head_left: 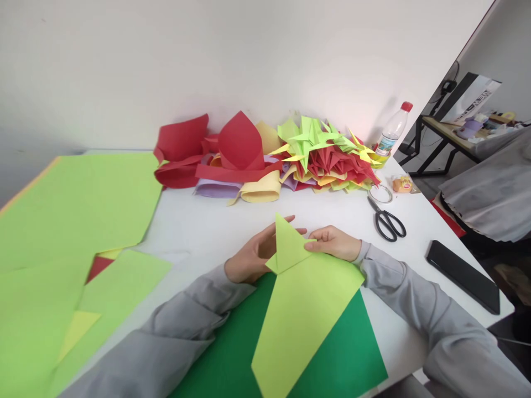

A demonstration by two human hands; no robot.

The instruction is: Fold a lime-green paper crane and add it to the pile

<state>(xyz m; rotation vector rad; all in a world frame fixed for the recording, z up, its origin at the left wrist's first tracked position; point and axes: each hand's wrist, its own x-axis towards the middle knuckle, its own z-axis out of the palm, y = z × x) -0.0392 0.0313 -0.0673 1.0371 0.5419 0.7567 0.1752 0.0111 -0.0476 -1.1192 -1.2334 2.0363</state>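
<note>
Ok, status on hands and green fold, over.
Left hand and right hand pinching light green paper at its folded tip. Paper lies over dark green sheet. Scissors, phone apart, right side.

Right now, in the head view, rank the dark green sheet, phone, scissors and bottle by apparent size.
1. dark green sheet
2. phone
3. scissors and bottle look about alike; the bottle stands farther off, so I leave them unranked.
</note>
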